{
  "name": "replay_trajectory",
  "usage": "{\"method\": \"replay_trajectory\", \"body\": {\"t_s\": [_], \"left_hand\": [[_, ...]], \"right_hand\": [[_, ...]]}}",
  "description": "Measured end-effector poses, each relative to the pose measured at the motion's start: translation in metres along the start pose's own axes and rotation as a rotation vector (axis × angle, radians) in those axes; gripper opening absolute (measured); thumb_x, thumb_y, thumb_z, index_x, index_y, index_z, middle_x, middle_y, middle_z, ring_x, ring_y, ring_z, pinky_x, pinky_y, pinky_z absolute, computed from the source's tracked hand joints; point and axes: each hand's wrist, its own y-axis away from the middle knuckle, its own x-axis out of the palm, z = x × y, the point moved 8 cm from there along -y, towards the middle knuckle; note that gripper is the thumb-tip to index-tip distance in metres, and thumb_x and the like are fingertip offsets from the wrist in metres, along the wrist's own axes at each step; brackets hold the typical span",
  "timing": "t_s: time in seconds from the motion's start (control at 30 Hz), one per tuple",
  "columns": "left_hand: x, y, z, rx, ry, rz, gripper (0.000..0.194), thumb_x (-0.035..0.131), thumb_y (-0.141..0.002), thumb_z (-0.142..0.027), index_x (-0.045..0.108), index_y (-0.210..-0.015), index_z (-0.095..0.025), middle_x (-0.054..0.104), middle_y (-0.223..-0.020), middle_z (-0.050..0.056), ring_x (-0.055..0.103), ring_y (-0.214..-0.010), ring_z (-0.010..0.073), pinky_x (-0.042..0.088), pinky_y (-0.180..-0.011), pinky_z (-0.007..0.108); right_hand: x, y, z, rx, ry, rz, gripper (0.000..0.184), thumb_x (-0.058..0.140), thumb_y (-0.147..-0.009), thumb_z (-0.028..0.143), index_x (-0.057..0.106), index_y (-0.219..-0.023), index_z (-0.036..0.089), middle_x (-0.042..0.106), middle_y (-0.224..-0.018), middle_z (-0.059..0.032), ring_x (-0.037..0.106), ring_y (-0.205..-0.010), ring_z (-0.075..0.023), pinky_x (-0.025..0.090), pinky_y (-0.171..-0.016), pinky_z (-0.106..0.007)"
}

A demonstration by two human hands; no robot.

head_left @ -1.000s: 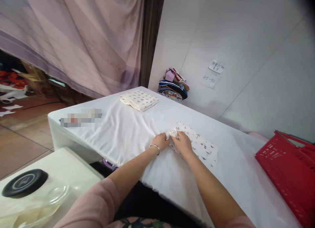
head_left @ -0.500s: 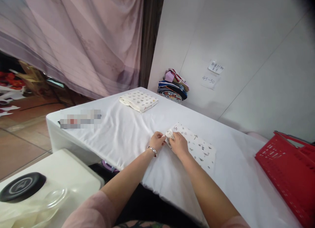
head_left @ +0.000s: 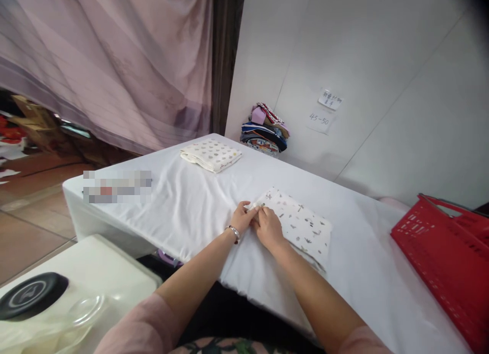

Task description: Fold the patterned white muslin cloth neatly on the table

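A folded white cloth [head_left: 301, 219] with small grey and brown prints lies on the white-covered table [head_left: 179, 201] in front of me. My left hand [head_left: 242, 219], with a bracelet at the wrist, pinches the cloth's near left corner. Right beside it, my right hand [head_left: 269, 226] is closed on the same corner, its fingertips meeting those of the left. The bit of fabric between the fingers is mostly hidden. Farther back on the table rests a second folded cloth [head_left: 212, 154], cream with grey spots.
At right stands a red plastic basket [head_left: 439, 262]. A pile of folded fabrics [head_left: 265, 130] sits by the wall behind the table. On the lower left, a white surface [head_left: 114, 262] bears a black round lid [head_left: 32, 295]. A blurred-out item [head_left: 118, 186] lies at the table's left end.
Both hands have shifted slightly left and drawn together at the corner. The bunched fabric that showed by my right hand is now covered, and the cloth's near edge shows a little lifted.
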Motion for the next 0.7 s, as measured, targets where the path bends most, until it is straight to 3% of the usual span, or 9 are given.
{"method": "replay_trajectory", "body": {"t_s": [0.2, 0.3, 0.4, 0.6, 0.7], "left_hand": [[-0.005, -0.003, 0.001, -0.086, -0.111, -0.051, 0.038, 0.059, -0.074, -0.039, 0.048, -0.103, -0.017, 0.058, -0.07, -0.001, 0.057, -0.05, 0.0097, 0.045, -0.048, 0.019], [-0.009, -0.005, 0.0, -0.085, -0.179, -0.034, 0.04, 0.058, -0.075, -0.04, 0.047, -0.106, -0.018, 0.062, -0.075, 0.001, 0.059, -0.052, 0.0104, 0.046, -0.048, 0.019], [-0.012, -0.009, 0.0, -0.071, -0.269, 0.005, 0.044, 0.057, -0.074, -0.043, 0.045, -0.108, -0.019, 0.064, -0.077, 0.002, 0.059, -0.051, 0.0113, 0.045, -0.047, 0.02], [-0.015, -0.014, -0.002, -0.08, -0.385, 0.044, 0.043, 0.057, -0.073, -0.043, 0.046, -0.108, -0.02, 0.065, -0.081, 0.003, 0.06, -0.053, 0.0124, 0.044, -0.05, 0.021], [-0.015, -0.014, -0.006, -0.115, -0.43, 0.081, 0.044, 0.058, -0.072, -0.042, 0.047, -0.108, -0.019, 0.066, -0.082, 0.004, 0.06, -0.054, 0.0131, 0.044, -0.05, 0.022]], "right_hand": [[-0.009, 0.026, -0.001, -0.085, -0.047, 0.044, 0.054, 0.049, -0.08, 0.018, 0.033, -0.131, 0.015, 0.05, -0.12, -0.0107, 0.045, -0.108, -0.0217, 0.037, -0.09, -0.033], [-0.018, 0.056, -0.025, -0.071, -0.039, 0.042, 0.053, 0.047, -0.08, 0.017, 0.034, -0.131, 0.016, 0.049, -0.125, -0.0094, 0.043, -0.115, -0.0206, 0.036, -0.094, -0.034], [-0.023, 0.099, -0.065, -0.016, -0.002, 0.069, 0.049, 0.044, -0.083, 0.02, 0.037, -0.131, 0.017, 0.045, -0.132, -0.0097, 0.037, -0.122, -0.022, 0.032, -0.099, -0.039], [-0.034, 0.18, -0.143, 0.229, -0.152, 0.071, 0.046, 0.046, -0.083, 0.033, 0.045, -0.128, 0.021, 0.041, -0.136, -0.0073, 0.033, -0.127, -0.0228, 0.028, -0.104, -0.042], [-0.039, 0.202, -0.178, 0.525, -0.427, -0.025, 0.045, 0.05, -0.08, 0.043, 0.053, -0.119, 0.022, 0.048, -0.131, -0.0071, 0.042, -0.121, -0.0234, 0.037, -0.098, -0.039]]}}
